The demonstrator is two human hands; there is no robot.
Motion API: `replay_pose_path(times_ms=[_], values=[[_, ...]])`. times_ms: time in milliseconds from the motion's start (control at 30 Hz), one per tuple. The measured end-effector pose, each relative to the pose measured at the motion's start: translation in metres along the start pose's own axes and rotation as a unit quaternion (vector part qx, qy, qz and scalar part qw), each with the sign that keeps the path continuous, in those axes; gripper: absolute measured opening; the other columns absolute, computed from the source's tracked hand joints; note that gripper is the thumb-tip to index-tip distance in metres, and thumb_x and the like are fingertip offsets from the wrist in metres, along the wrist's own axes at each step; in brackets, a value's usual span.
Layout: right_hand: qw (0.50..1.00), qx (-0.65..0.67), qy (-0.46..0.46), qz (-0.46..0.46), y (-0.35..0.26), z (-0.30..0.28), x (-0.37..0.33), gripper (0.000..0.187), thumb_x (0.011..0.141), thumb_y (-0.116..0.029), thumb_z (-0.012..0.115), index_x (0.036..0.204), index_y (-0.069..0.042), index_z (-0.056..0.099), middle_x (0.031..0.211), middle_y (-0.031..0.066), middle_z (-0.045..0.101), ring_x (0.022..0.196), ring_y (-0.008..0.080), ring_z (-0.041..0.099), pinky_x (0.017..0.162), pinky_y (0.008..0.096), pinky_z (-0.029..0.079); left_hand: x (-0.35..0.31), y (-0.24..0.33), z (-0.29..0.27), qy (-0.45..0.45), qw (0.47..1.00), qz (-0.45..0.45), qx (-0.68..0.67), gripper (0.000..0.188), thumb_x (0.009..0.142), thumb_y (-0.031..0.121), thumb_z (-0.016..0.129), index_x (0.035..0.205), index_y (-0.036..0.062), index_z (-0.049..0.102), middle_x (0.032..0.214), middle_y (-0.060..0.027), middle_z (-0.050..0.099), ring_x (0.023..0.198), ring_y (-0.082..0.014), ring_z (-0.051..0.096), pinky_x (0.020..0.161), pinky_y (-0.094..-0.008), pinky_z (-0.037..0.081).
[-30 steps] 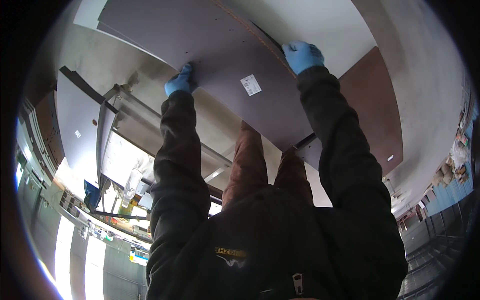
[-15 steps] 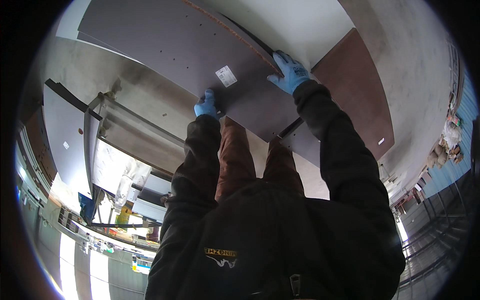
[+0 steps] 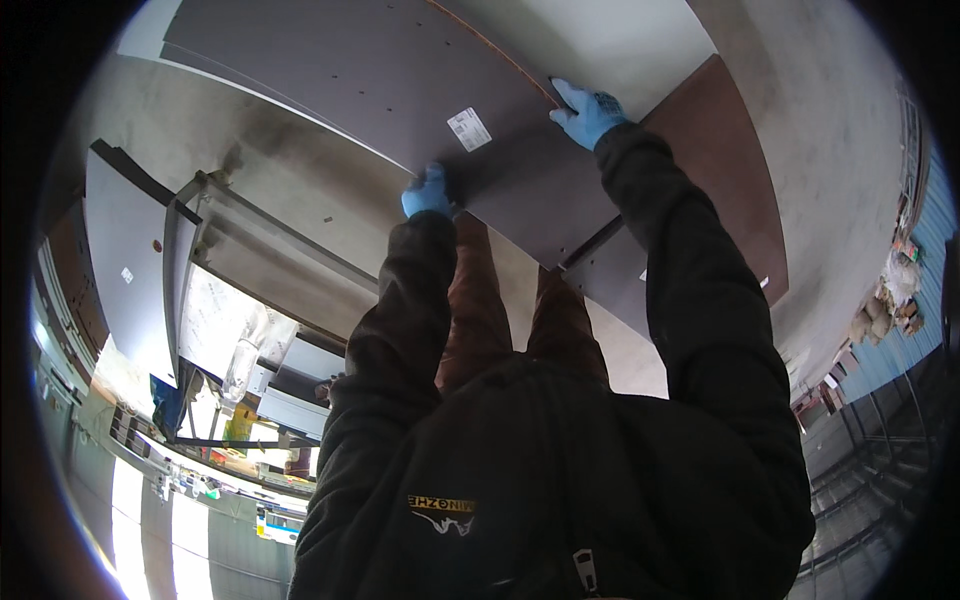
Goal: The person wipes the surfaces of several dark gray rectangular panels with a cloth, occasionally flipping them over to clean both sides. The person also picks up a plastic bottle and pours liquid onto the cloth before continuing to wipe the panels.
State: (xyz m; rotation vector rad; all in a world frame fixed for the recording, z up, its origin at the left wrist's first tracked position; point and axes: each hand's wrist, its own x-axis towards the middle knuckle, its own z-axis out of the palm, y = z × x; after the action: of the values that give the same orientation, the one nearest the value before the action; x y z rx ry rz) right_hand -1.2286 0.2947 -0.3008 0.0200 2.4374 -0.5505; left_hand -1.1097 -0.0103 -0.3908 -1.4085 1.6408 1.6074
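Dark jacket (image 3: 590, 440): your torso and both sleeves fill the lower middle of the view.
Brown trousers (image 3: 570, 325): your legs show beyond the jacket, partly under the near end of the panel.
Left hand (image 3: 428, 192): blue-gloved, your fingers closed on the left long edge of the panel, thumb side up.
Right hand (image 3: 592, 115): blue-gloved, at the opposite long edge; your thumb and forefinger lie apart there, and you cannot tell from this view whether the others grip.
Dark grey panel (image 3: 400, 90): between your hands, slanting from your legs to the upper left, with small dark holes in its face.
White label (image 3: 469, 130): stuck on that face, between your hands.
Orange-brown strip (image 3: 492, 47): along the right-hand edge.
Reddish-brown board (image 3: 720, 170): right of your right hand.
Metal frame (image 3: 290, 235): left of your left forearm.
Pale grey panel (image 3: 130, 250): standing tilted beyond the frame.
Blue corrugated wall (image 3: 915, 325): far right.
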Motion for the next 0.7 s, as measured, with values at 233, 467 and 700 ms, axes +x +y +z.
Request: replay_pose_path(times_ms=[233, 467, 700], values=[[0.937, -0.112, 0.232, -0.235, -0.058, -0.005, 0.022, 0.068, 0.086, -0.035, 0.079, 0.145, -0.009, 0.056, 0.163, 0.0144, 0.041, 0.148, 0.0352, 0.041, 0.117, 0.0518, 0.037, -0.013, 0.01, -0.005, -0.023, 0.999, -0.023, 0.018, 0.041, 0.097, 0.039, 0.075, 0.117, 0.0038, 0.074, 0.09, -0.0112, 0.069, 0.075, -0.0243, 0.065, 0.061, -0.0443, 0.058], [0.904, -0.143, 0.302, -0.267, -0.217, -0.001, 0.147, 0.076, 0.09, -0.058, 0.067, 0.146, -0.007, 0.055, 0.167, 0.0162, 0.036, 0.156, 0.0346, 0.029, 0.123, 0.0559, 0.026, -0.046, 0.029, -0.007, 0.007, 0.993, 0.087, 0.082, 0.032, 0.097, 0.031, 0.075, 0.101, -0.0002, 0.078, 0.086, -0.0042, 0.073, 0.077, -0.0159, 0.066, 0.07, -0.0348, 0.055], [0.8, -0.214, -0.385, -0.407, -0.356, 0.12, 0.037, 0.047, 0.095, -0.045, 0.067, 0.127, -0.011, 0.072, 0.135, 0.0136, 0.067, 0.12, 0.0329, 0.066, 0.1, 0.0473, 0.051, -0.056, 0.04, -0.019, -0.045, 0.988, 0.077, 0.126, 0.044, 0.102, 0.032, 0.069, 0.127, -0.0034, 0.064, 0.105, -0.0136, 0.075, 0.085, -0.0204, 0.071, 0.078, -0.0339, 0.059]])
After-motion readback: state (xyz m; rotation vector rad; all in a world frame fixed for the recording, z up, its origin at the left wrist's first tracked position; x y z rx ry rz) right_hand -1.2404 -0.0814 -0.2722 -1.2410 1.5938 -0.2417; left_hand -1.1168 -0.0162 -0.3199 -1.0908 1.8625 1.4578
